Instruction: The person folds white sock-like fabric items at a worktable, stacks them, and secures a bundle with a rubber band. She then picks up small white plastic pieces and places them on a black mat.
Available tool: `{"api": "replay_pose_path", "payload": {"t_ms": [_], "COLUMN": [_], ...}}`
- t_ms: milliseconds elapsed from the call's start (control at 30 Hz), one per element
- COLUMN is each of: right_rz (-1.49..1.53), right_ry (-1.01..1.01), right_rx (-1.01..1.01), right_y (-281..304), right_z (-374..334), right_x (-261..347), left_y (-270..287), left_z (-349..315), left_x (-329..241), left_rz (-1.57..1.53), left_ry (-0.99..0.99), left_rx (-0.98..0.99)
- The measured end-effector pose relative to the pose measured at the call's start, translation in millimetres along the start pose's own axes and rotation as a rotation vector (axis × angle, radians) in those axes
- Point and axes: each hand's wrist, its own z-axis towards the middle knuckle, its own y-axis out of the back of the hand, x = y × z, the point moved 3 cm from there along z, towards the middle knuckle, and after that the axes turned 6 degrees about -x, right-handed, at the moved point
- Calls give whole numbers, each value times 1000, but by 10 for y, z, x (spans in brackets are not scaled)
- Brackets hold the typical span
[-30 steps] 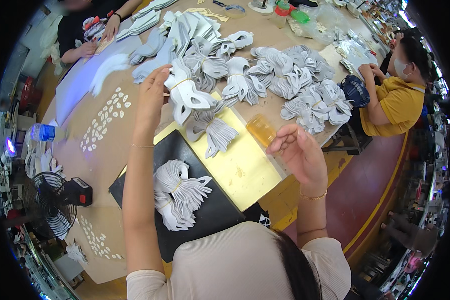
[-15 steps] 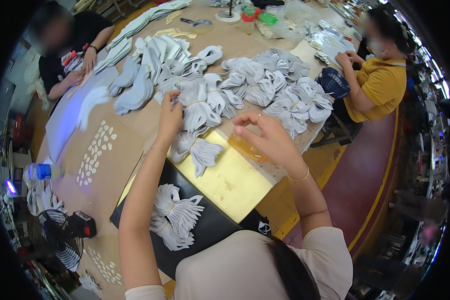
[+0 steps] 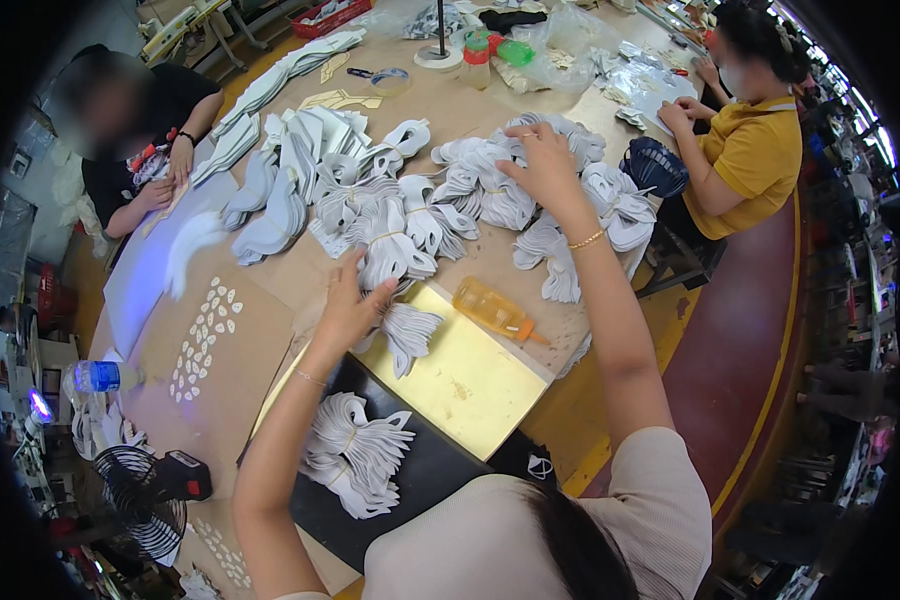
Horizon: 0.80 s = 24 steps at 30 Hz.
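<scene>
My left hand [image 3: 348,308] rests at the near end of the white bundle pile, thumb and fingers apart. It is beside a rubber-banded bundle of white cut pieces [image 3: 410,335] that lies partly on a yellow board [image 3: 470,375]. My right hand [image 3: 552,178] reaches over the right-hand pile of grey-white bundles [image 3: 485,180], its fingers spread and curved; whether the fingertips touch the pieces I cannot tell. An orange-tipped bottle of amber liquid [image 3: 490,308] lies between my arms. Another bundle [image 3: 355,450] sits on a black surface [image 3: 440,450] close to me.
Small white cut pieces [image 3: 205,340] lie in rows on the brown paper at left. A water bottle [image 3: 105,376] and a black fan [image 3: 135,490] stand at the left edge. One person [image 3: 175,110] works at far left, another in yellow [image 3: 755,150] at right.
My right hand has moved away from beside the amber bottle, forward over the right pile, uncovering the bottle. My left hand has come back toward me, down to the nearer bundle.
</scene>
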Motion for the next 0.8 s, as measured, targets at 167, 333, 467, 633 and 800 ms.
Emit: {"api": "replay_pose_path", "payload": {"t_ms": [167, 333, 467, 633, 800], "right_rz": [-49, -212, -120, -191, -78], "right_ry": [205, 287, 318, 291, 287], "right_rx": [170, 270, 302, 405, 353], "right_y": [-250, -450, -669, -820, -842], "right_z": [47, 42, 125, 149, 36], "right_x": [393, 477, 548, 665, 706], "left_y": [-113, -4, 14, -50, -94], "left_z": [-103, -62, -52, -84, -65], "left_x": [-44, -97, -202, -85, 61], "left_rz": [194, 50, -20, -224, -173], "left_ry": [-105, -29, -9, 37, -9], "left_rx": [32, 183, 227, 210, 176]}}
